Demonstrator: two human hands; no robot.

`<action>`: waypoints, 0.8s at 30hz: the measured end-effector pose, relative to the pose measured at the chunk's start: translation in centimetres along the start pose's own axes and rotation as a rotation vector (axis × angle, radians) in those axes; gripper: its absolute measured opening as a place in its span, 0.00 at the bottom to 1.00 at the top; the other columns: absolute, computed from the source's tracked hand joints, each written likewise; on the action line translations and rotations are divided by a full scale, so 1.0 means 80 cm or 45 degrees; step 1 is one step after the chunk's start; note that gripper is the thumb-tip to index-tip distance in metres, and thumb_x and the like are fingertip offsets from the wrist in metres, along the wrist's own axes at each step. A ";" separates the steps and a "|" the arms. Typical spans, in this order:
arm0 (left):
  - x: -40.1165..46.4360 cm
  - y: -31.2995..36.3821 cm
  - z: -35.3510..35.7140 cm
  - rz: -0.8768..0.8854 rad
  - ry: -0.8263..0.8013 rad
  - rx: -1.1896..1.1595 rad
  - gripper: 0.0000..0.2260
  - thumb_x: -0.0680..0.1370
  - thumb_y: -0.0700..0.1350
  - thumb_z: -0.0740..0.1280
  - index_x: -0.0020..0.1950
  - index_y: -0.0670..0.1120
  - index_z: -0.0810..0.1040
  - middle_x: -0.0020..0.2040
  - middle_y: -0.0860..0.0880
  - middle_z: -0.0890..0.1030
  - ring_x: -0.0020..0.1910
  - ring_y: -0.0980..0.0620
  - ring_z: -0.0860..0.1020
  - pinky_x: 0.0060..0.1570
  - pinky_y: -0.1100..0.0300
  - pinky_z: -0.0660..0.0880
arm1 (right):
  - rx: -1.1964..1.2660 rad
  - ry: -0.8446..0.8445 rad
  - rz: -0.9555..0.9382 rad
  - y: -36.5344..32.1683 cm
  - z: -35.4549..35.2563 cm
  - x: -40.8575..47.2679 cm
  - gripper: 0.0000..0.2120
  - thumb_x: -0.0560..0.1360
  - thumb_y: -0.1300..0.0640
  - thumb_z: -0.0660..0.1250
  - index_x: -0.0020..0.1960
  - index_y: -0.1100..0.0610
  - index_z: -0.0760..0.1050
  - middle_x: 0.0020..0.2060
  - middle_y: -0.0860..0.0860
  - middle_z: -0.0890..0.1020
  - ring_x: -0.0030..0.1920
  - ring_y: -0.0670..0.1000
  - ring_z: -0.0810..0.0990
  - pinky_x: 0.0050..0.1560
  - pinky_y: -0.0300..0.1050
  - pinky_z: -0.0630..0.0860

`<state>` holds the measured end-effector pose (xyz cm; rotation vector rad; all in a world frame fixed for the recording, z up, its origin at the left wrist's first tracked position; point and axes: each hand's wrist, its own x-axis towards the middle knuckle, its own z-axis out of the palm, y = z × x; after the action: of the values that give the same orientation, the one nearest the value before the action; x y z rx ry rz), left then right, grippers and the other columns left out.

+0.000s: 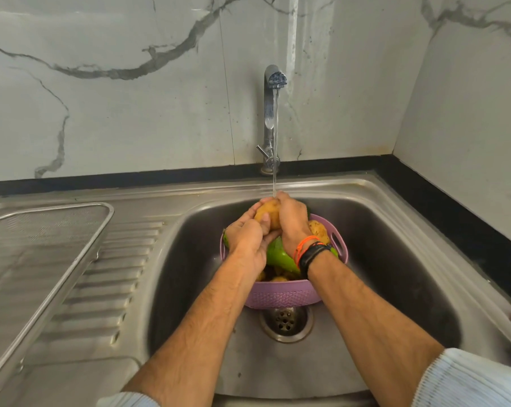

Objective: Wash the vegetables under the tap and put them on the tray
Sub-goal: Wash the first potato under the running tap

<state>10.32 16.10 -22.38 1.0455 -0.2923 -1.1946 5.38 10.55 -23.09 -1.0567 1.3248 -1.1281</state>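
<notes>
Head view: both hands, left hand (pixel 248 245) and right hand (pixel 291 217), grip smooth oval potato (pixel 268 214).

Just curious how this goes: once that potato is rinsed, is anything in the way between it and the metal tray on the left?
Nothing visible. The brown potato, held in both hands under the tap, has only the sink's ribbed steel draining board between it and the wire-mesh metal tray.

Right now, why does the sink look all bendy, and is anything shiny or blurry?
Head view: the wide-angle lens bows the steel sink's rim and the black counter edge; soft glare streaks the ribbed steel draining board and the chrome tap; the metal mesh tray at the left looks smeared; both hands and the yellow potato under the water stay fairly sharp.
</notes>
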 end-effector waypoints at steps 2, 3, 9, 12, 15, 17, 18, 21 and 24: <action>0.002 0.003 0.001 -0.008 0.066 -0.048 0.16 0.80 0.29 0.62 0.67 0.38 0.77 0.50 0.43 0.82 0.41 0.51 0.81 0.34 0.60 0.81 | -0.025 -0.099 -0.113 0.006 0.001 -0.002 0.16 0.75 0.46 0.60 0.44 0.52 0.84 0.48 0.54 0.84 0.54 0.56 0.81 0.63 0.56 0.75; 0.002 0.003 0.002 0.000 0.087 -0.061 0.16 0.80 0.30 0.63 0.67 0.38 0.76 0.48 0.43 0.82 0.40 0.51 0.81 0.32 0.61 0.81 | -0.091 -0.128 -0.198 0.006 0.001 -0.007 0.13 0.77 0.49 0.60 0.50 0.53 0.82 0.49 0.53 0.83 0.54 0.55 0.80 0.63 0.53 0.75; -0.004 0.000 0.008 0.056 0.077 0.002 0.14 0.79 0.29 0.63 0.63 0.37 0.79 0.48 0.40 0.82 0.37 0.52 0.80 0.33 0.63 0.80 | -0.251 0.103 -0.299 0.007 0.000 -0.006 0.15 0.82 0.48 0.60 0.55 0.56 0.81 0.49 0.56 0.83 0.56 0.57 0.78 0.54 0.40 0.69; -0.007 -0.002 0.006 0.026 0.004 0.032 0.14 0.80 0.29 0.62 0.62 0.38 0.80 0.52 0.40 0.84 0.39 0.52 0.81 0.38 0.60 0.81 | -0.146 0.189 -0.099 -0.001 -0.003 0.001 0.19 0.82 0.48 0.58 0.57 0.59 0.80 0.51 0.56 0.82 0.58 0.57 0.76 0.57 0.43 0.68; -0.003 0.001 0.004 -0.017 0.013 -0.015 0.14 0.80 0.30 0.61 0.64 0.37 0.78 0.51 0.42 0.83 0.45 0.49 0.82 0.43 0.55 0.83 | 0.063 0.046 0.080 0.006 0.002 0.012 0.29 0.77 0.37 0.56 0.62 0.59 0.77 0.59 0.54 0.81 0.59 0.57 0.79 0.66 0.53 0.73; -0.001 0.005 0.005 -0.047 0.041 -0.072 0.14 0.81 0.32 0.63 0.66 0.36 0.76 0.56 0.39 0.82 0.47 0.46 0.81 0.47 0.51 0.81 | 0.263 -0.068 0.163 0.017 0.000 0.026 0.30 0.76 0.35 0.59 0.62 0.60 0.75 0.56 0.58 0.83 0.55 0.58 0.82 0.62 0.57 0.78; 0.000 0.006 0.004 -0.056 0.043 -0.091 0.13 0.81 0.33 0.64 0.66 0.35 0.76 0.57 0.38 0.81 0.47 0.46 0.81 0.48 0.51 0.80 | 0.328 -0.111 0.173 0.015 -0.002 0.022 0.27 0.78 0.38 0.60 0.61 0.61 0.75 0.53 0.59 0.83 0.53 0.57 0.83 0.60 0.56 0.79; -0.002 0.008 0.003 -0.063 0.044 -0.105 0.10 0.80 0.34 0.66 0.61 0.33 0.78 0.56 0.37 0.82 0.48 0.45 0.82 0.41 0.53 0.83 | 0.402 -0.238 0.101 0.004 -0.011 0.008 0.13 0.82 0.53 0.62 0.47 0.61 0.79 0.45 0.59 0.83 0.46 0.56 0.83 0.60 0.54 0.79; -0.005 0.008 0.004 -0.059 0.068 -0.118 0.02 0.78 0.34 0.68 0.48 0.34 0.78 0.51 0.37 0.82 0.45 0.45 0.82 0.40 0.53 0.81 | 0.343 -0.287 0.007 0.009 -0.010 0.009 0.07 0.81 0.61 0.60 0.48 0.58 0.77 0.55 0.64 0.81 0.59 0.62 0.80 0.67 0.58 0.73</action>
<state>10.35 16.25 -21.61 1.0064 -0.1698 -1.2085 4.54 10.00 -23.88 -0.9489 0.9682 -1.1118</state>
